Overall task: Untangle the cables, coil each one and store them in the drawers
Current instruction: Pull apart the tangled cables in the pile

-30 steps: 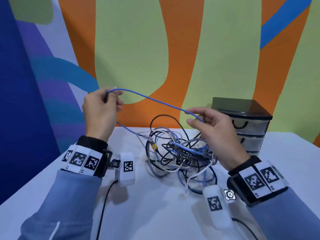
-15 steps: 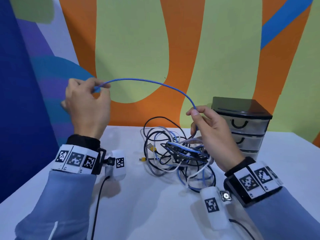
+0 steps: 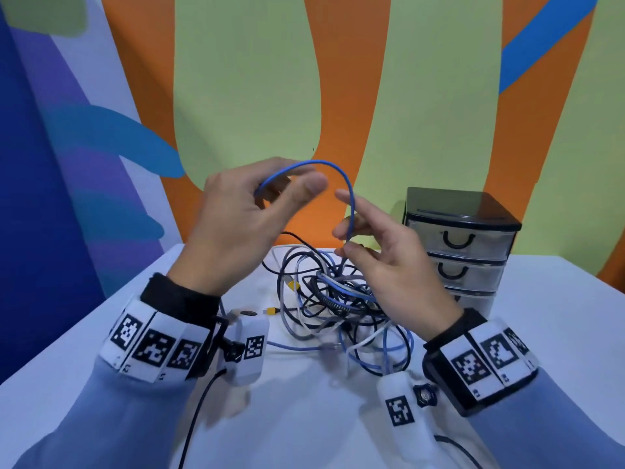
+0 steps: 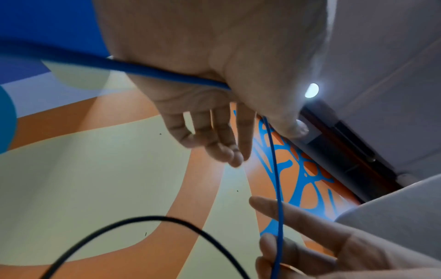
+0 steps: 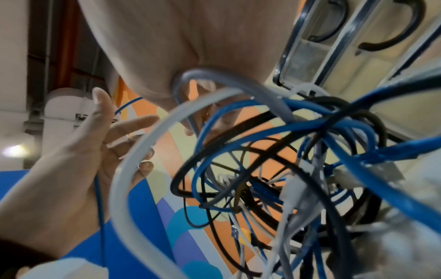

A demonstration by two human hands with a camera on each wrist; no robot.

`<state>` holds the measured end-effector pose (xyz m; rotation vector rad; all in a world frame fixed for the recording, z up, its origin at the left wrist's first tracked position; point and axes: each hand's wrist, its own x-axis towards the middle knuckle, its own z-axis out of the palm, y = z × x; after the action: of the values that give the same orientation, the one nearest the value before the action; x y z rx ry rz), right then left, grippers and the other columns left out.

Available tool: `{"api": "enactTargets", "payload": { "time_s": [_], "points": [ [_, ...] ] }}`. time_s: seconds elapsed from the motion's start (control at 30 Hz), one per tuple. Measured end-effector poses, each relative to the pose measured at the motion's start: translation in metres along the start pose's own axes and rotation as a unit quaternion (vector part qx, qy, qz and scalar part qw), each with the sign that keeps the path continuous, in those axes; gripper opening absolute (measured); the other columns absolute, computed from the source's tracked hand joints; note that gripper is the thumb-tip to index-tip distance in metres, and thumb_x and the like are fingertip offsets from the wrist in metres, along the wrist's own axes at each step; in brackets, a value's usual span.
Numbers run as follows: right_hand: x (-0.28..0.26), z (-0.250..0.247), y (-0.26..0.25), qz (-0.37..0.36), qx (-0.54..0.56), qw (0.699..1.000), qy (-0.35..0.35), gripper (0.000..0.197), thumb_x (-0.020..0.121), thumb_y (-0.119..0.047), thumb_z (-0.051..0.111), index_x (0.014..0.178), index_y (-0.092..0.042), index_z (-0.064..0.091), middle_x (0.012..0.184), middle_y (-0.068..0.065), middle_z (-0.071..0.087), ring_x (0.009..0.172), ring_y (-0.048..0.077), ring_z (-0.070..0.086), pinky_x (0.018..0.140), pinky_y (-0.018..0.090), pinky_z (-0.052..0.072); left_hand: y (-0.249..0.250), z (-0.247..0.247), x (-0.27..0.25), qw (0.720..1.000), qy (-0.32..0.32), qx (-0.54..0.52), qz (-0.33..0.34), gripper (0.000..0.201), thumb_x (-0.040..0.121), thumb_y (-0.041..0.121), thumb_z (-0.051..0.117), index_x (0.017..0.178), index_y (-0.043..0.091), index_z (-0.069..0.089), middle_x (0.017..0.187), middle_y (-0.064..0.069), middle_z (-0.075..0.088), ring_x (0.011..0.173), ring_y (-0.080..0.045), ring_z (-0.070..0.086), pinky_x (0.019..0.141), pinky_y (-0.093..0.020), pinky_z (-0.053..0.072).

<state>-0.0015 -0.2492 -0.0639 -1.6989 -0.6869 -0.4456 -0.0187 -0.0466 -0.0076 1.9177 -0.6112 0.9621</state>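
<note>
A blue cable [image 3: 339, 168] arches in a tight loop between my two hands above the table. My left hand [image 3: 243, 214] pinches one end of the arch under its thumb; the left wrist view shows the blue cable [image 4: 167, 72] crossing the palm. My right hand [image 3: 389, 265] pinches the other side between thumb and fingers, index finger stretched out. From there the cable drops into a tangle of blue, white, grey and black cables [image 3: 338, 299] lying on the white table [image 3: 304, 418]. The tangle [image 5: 286, 169] fills the right wrist view.
A small drawer unit [image 3: 463, 238] with a black top and three clear drawers, all closed, stands at the back right just behind my right hand. A painted wall rises right behind the table. Black leads [image 3: 199, 407] run from my wrist cameras.
My left hand has swung right and down toward my right hand, so the long blue span has folded into a short arch. The right hand has hardly moved.
</note>
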Motion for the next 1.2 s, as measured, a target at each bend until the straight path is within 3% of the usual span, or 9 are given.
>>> {"api": "enactTargets", "payload": {
  "time_s": [0.1, 0.17, 0.33, 0.47, 0.6, 0.7, 0.83, 1.0, 1.2],
  "points": [
    [-0.002, -0.002, -0.003, 0.029, 0.01, 0.997, -0.073, 0.075, 0.096, 0.02, 0.045, 0.153, -0.029, 0.049, 0.117, 0.001, 0.069, 0.119, 0.015, 0.061, 0.1, 0.04, 0.056, -0.005, -0.009, 0.004, 0.985, 0.102, 0.103, 0.093, 0.029, 0.105, 0.045, 0.064, 0.117, 0.024, 0.08, 0.093, 0.01, 0.071, 0.081, -0.009, 0.062, 0.074, -0.032, 0.051],
    [-0.003, -0.004, -0.003, 0.063, 0.06, 0.99, -0.111, 0.077, 0.094, 0.026, 0.041, 0.154, -0.022, 0.045, 0.128, 0.005, 0.071, 0.125, 0.016, 0.063, 0.105, 0.033, 0.053, -0.012, -0.015, 0.007, 0.967, 0.119, 0.188, 0.123, 0.023, 0.108, 0.036, 0.063, 0.12, 0.025, 0.079, 0.102, 0.0, 0.068, 0.092, -0.019, 0.065, 0.079, -0.043, 0.052],
    [-0.001, 0.002, 0.002, 0.132, 0.225, 0.955, -0.139, 0.076, 0.096, 0.027, 0.039, 0.158, -0.016, 0.038, 0.14, 0.016, 0.066, 0.13, 0.023, 0.064, 0.114, 0.037, 0.047, -0.015, -0.01, 0.001, 0.937, -0.084, 0.323, 0.107, 0.034, 0.097, 0.046, 0.06, 0.129, 0.046, 0.071, 0.133, 0.009, 0.062, 0.127, -0.019, 0.057, 0.104, -0.053, 0.039],
    [-0.002, 0.005, 0.004, 0.151, 0.274, 0.941, -0.131, 0.073, 0.096, 0.027, 0.037, 0.156, -0.014, 0.041, 0.138, 0.018, 0.066, 0.123, 0.024, 0.068, 0.109, 0.037, 0.052, -0.01, 0.004, -0.005, 0.907, -0.231, 0.349, 0.049, 0.057, 0.095, 0.07, 0.038, 0.148, 0.054, 0.05, 0.117, 0.021, 0.063, 0.122, -0.011, 0.052, 0.108, -0.049, 0.034],
    [0.001, -0.006, 0.007, 0.123, 0.14, 0.981, -0.045, 0.047, 0.099, 0.014, 0.051, 0.135, -0.014, 0.064, 0.123, 0.01, 0.073, 0.117, 0.02, 0.07, 0.094, 0.04, 0.061, -0.016, -0.007, 0.0, 0.922, -0.251, 0.293, 0.018, 0.043, 0.092, 0.076, 0.058, 0.121, 0.048, 0.074, 0.086, 0.015, 0.056, 0.089, -0.002, 0.05, 0.077, -0.037, 0.041],
    [0.001, -0.017, 0.014, 0.119, -0.021, 0.993, -0.016, 0.027, 0.101, -0.001, 0.06, 0.11, -0.022, 0.073, 0.103, 0.003, 0.076, 0.1, 0.018, 0.072, 0.089, 0.039, 0.062, -0.015, -0.012, -0.001, 0.928, -0.282, 0.241, -0.02, 0.021, 0.082, 0.064, 0.075, 0.09, 0.046, 0.08, 0.083, 0.008, 0.056, 0.087, -0.006, 0.052, 0.077, -0.036, 0.044],
    [-0.003, -0.017, 0.021, 0.082, -0.209, 0.973, -0.057, 0.024, 0.089, -0.025, 0.082, 0.095, -0.033, 0.06, 0.109, -0.008, 0.059, 0.102, 0.009, 0.061, 0.087, 0.033, 0.054, -0.017, -0.005, -0.004, 0.944, -0.224, 0.241, -0.005, 0.015, 0.087, 0.054, 0.078, 0.082, 0.04, 0.078, 0.081, 0.007, 0.055, 0.082, -0.013, 0.054, 0.069, -0.041, 0.041],
    [-0.007, -0.007, 0.016, 0.068, -0.204, 0.975, -0.055, 0.036, 0.07, -0.037, 0.094, 0.09, -0.033, 0.064, 0.107, -0.01, 0.041, 0.117, 0.017, 0.046, 0.093, 0.039, 0.051, -0.027, 0.006, -0.004, 0.967, -0.111, 0.228, 0.011, 0.022, 0.094, 0.054, 0.069, 0.085, 0.035, 0.074, 0.074, 0.007, 0.05, 0.072, -0.01, 0.051, 0.066, -0.038, 0.033],
    [-0.011, 0.001, 0.011, 0.049, -0.297, 0.953, -0.033, 0.054, 0.063, -0.058, 0.091, 0.111, -0.038, 0.078, 0.111, -0.005, 0.037, 0.116, 0.013, 0.034, 0.09, 0.022, 0.033, -0.035, 0.012, 0.001, 0.993, -0.012, 0.111, -0.037, 0.016, 0.096, 0.041, 0.076, 0.086, 0.028, 0.075, 0.072, 0.004, 0.05, 0.069, -0.014, 0.048, 0.068, -0.04, 0.042]
  ]
}}
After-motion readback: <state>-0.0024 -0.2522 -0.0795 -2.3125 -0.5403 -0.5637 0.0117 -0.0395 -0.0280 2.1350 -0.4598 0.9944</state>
